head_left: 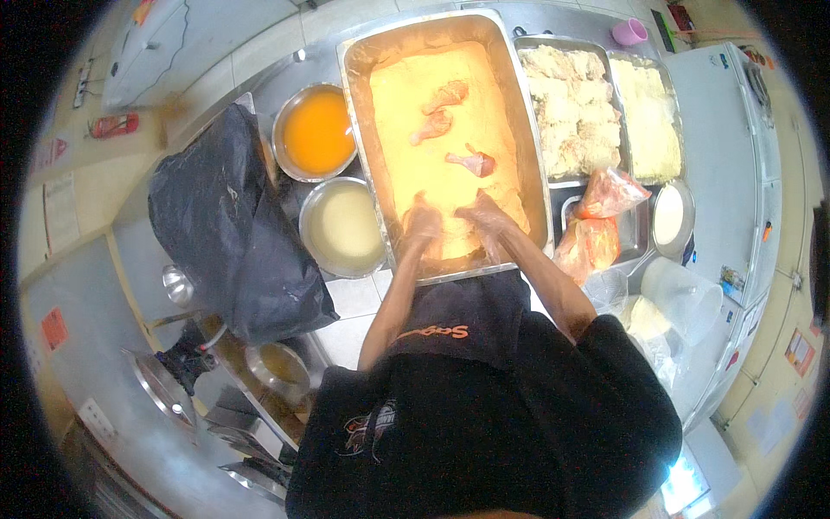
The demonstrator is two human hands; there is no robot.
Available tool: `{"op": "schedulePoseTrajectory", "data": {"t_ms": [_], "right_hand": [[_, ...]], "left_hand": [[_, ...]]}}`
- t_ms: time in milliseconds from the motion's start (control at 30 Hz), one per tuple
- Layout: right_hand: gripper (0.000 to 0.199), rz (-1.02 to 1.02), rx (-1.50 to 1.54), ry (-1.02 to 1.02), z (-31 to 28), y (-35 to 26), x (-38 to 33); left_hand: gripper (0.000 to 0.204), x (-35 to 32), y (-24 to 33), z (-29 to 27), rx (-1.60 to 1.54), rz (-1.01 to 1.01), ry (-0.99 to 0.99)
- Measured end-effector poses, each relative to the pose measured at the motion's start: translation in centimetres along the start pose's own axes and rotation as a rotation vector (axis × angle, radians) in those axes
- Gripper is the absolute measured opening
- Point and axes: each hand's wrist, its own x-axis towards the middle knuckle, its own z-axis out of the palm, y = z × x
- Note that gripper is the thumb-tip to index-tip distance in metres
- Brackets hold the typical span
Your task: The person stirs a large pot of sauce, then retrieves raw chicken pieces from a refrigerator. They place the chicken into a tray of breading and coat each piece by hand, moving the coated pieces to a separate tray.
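Note:
A deep rectangular metal tray [360, 112] holds a bed of pale orange flour [406, 82]. Raw chicken drumsticks lie on the flour: one pale drumstick [473, 162] just beyond my hands, and dusted drumsticks [432, 127] farther up. My left hand [423, 221] is down in the flour near the tray's front left. Close by on its right, my right hand [486, 218] presses into a mound of the same flour. Both hands look thinly coated or gloved. Flour hides most of the fingers, so whether they grip anything cannot be made out.
Left of the tray stand a bowl of orange liquid [316, 131] and a bowl of cloudy liquid [344, 227], beside a black plastic sheet [229, 216]. At right are a tray of coated pieces [566, 104], a pale-filled tray [644, 121], bagged raw meat [609, 192] and a pink cup [629, 32].

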Motion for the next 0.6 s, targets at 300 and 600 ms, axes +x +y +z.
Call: {"op": "schedulePoseTrajectory", "data": {"t_ms": [300, 600], "right_hand": [[0.035, 0.279, -0.439, -0.007, -2.5, 0.8, 3.6], [0.087, -0.190, -1.078, 0.396, -9.4, -11.2, 17.3]], "left_hand": [[0.038, 1.5, 1.6, 0.6, -0.226, -0.027, 0.117], [0.030, 16.3, 1.4, -8.5, 0.199, 0.123, 0.452]]}}
